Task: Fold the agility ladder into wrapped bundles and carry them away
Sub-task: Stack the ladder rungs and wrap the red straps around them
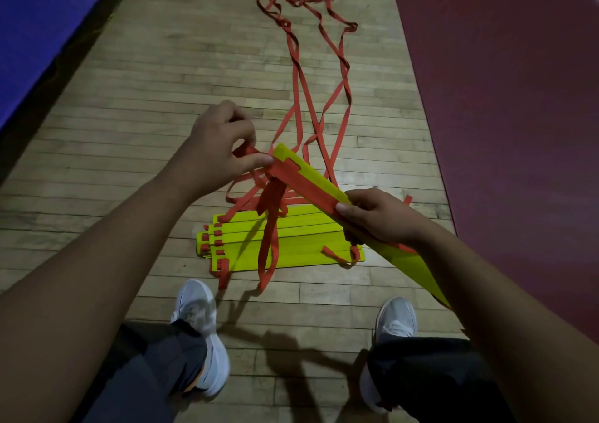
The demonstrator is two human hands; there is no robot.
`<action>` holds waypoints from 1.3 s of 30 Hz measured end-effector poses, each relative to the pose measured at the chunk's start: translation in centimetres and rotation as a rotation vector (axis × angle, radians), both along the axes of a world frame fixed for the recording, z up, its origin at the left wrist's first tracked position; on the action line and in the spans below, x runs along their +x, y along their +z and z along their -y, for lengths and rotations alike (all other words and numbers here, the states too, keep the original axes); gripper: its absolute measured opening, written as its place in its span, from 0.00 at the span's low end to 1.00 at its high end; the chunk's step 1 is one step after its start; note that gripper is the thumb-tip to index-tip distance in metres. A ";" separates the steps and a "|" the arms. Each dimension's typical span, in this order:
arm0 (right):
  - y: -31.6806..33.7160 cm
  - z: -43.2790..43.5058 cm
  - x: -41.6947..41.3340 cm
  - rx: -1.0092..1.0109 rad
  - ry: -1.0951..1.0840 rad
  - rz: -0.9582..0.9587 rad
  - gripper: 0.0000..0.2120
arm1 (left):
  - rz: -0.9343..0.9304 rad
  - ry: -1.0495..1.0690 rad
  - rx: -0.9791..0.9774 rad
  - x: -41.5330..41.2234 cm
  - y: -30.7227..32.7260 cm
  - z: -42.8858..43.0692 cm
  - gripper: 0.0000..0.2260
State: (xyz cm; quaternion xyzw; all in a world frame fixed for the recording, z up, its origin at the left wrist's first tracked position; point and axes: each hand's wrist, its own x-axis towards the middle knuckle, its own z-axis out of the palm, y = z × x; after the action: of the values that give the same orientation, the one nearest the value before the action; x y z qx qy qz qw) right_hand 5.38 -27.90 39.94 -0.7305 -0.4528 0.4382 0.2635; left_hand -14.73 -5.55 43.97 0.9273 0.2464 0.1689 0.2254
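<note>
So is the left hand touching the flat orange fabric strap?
Touching. Head view shows the left hand pinching the flat orange fabric strap at the flat yellow rung.

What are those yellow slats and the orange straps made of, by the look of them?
The yellow slats look like rigid plastic: flat, straight, faintly glossy, evenly coloured. The orange straps seem to be woven fabric webbing: matte, limp, twisting and looping freely.

You've just got the one view here: a wide-angle cam on your head, facing forward and steeply down at the wooden floor (155,105). It sits close over your left hand (223,144) and right hand (379,215), with your shoes (194,306) near the bottom. The far end is dim, so its reach is hard to tell.
</note>
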 end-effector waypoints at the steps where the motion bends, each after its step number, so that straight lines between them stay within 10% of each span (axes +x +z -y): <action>1: 0.0 0.0 0.0 0.000 -0.003 0.008 0.13 | 0.011 -0.032 -0.036 0.0 0.0 -0.1 0.14; 17: -0.3 0.1 0.9 -0.010 -0.085 0.027 0.15 | 0.040 -0.125 -0.048 -0.1 0.0 -0.4 0.10; 26: -0.4 0.3 1.1 -0.024 -0.075 0.039 0.16 | 0.027 -0.158 -0.692 0.0 -0.2 -0.9 0.10; 39: -0.4 0.1 0.8 -0.025 -0.065 0.032 0.13 | -0.006 -0.138 -0.511 0.0 0.1 -0.7 0.10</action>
State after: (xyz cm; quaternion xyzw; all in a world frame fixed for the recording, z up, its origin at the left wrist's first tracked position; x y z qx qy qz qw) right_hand 6.23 -28.00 39.53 -0.7547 -0.4276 0.4234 0.2613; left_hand -14.77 -4.85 44.05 0.8554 0.2180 0.0826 0.4626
